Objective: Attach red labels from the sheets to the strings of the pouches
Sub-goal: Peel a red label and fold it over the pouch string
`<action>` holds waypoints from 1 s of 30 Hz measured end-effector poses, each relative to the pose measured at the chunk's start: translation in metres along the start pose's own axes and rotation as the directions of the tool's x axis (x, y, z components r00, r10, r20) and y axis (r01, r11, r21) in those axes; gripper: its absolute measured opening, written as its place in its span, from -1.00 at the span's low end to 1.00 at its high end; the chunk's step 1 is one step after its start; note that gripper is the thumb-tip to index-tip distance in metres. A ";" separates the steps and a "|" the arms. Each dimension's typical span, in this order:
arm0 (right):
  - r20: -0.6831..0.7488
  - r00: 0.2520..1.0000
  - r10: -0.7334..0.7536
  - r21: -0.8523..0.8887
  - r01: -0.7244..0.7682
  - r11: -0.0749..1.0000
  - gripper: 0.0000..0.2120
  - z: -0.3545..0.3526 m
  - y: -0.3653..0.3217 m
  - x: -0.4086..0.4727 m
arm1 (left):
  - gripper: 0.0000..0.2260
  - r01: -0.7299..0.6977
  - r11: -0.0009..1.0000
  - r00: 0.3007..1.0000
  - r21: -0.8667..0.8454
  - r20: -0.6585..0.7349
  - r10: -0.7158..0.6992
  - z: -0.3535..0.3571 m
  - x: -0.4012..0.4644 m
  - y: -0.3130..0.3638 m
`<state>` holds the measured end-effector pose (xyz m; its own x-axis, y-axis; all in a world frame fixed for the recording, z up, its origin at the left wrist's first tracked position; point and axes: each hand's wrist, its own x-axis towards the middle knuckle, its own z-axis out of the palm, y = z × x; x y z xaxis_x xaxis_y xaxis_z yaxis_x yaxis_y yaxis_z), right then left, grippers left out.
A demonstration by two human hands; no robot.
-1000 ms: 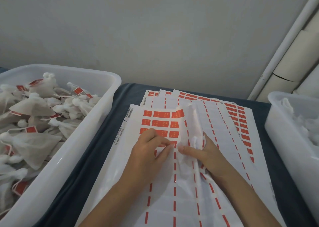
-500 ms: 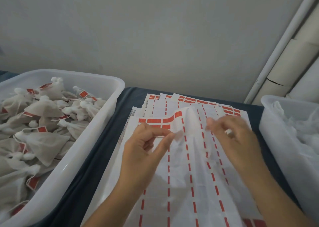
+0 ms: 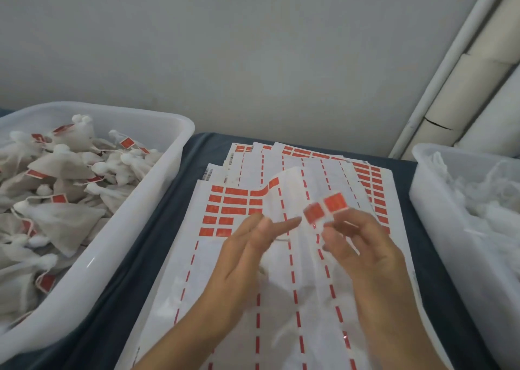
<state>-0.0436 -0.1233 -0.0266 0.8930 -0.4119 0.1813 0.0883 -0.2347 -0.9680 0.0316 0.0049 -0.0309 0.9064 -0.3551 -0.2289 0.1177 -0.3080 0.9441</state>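
Now — red label [image 3: 325, 209] in right hand [image 3: 363, 246] (pinched).

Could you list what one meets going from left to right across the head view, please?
Bin of labelled pouches → label sheet with unpeeled red labels → left hand → peeled red label in the right hand's grip → bin of unlabelled pouches.

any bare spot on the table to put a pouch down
Only narrow strips of dark cloth: one between the left tub and the label sheets, another between the sheets and the right tub. The middle is crowded with sheets and both hands.
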 end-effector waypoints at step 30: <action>-0.011 0.999 -0.049 0.021 0.049 0.999 -0.50 -0.003 0.012 -0.002 | -0.75 -0.227 0.958 0.973 -0.177 0.006 0.232 -0.007 -0.027 -0.013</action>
<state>-0.0456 -0.1277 -0.0385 0.8829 -0.4094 0.2300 0.1408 -0.2364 -0.9614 0.0085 0.0243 -0.0351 0.9063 -0.4225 -0.0050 -0.0215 -0.0579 0.9981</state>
